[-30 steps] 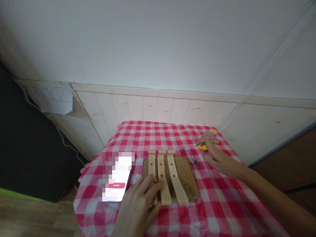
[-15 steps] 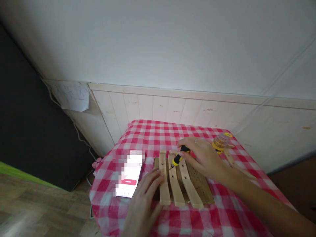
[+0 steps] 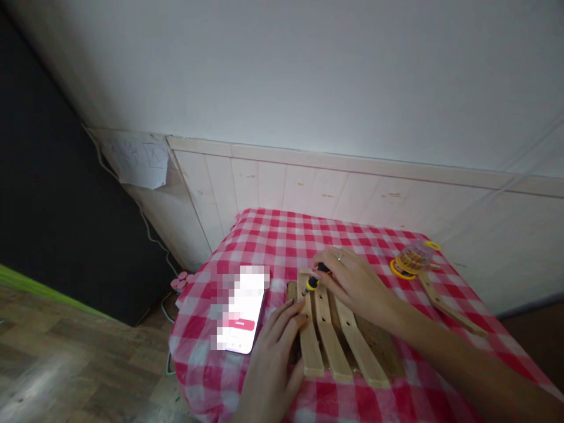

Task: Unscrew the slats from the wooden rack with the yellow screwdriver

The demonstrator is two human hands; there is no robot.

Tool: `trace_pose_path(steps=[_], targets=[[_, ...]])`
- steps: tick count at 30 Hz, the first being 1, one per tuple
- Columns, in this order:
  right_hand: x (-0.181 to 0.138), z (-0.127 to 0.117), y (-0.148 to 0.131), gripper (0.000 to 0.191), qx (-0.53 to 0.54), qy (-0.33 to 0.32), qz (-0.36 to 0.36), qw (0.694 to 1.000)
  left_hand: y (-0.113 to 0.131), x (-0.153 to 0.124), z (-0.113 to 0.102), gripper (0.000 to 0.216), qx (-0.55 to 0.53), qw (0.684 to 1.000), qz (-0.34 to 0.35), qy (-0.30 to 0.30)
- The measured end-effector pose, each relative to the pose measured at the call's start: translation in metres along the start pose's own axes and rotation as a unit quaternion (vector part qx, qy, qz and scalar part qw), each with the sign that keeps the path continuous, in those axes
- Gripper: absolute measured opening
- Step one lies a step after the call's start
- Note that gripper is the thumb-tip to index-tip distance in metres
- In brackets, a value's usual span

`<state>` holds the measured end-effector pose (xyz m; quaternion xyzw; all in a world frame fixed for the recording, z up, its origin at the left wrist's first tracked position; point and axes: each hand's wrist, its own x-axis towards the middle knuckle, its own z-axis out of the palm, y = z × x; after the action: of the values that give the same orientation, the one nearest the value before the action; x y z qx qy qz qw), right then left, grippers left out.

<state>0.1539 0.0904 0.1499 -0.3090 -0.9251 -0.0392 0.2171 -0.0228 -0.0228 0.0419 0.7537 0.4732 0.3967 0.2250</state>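
Three pale wooden slats [image 3: 330, 341] lie side by side across a darker wooden board [image 3: 381, 346] on a table with a red-and-white checked cloth [image 3: 282, 241]. My left hand [image 3: 275, 352] lies with its fingers stretched flat on the near end of the leftmost slat. My right hand [image 3: 352, 282] is closed round a small screwdriver [image 3: 315, 279] with a black and yellow handle. Its tip points down at the far end of the leftmost slat.
A phone [image 3: 241, 314] with a lit screen lies on the cloth left of the slats. A clear case with yellow parts [image 3: 414, 258] and a loose wooden slat [image 3: 449, 305] lie at the right. White wall panelling stands behind the table; dark floor lies to the left.
My right hand took the screwdriver from the right side of the table and brought it left to the far end of the slats. My left hand stayed on the slats.
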Motion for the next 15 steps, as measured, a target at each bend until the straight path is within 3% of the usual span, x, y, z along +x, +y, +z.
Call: trace_pose_path(steps=[7,15], targets=[[0.0023,-0.0019,0.0017,0.030,-0.012,0.000,-0.008,1.000,0.0000,-0.0002,0.0061,0.056,-0.013,0.999,0.002,0.039],[-0.0020,-0.0021,0.0055,0.025,-0.004,-0.003,-0.003,1.000,-0.0037,-0.0022,0.0081,0.051,-0.045,0.998,-0.007,0.030]])
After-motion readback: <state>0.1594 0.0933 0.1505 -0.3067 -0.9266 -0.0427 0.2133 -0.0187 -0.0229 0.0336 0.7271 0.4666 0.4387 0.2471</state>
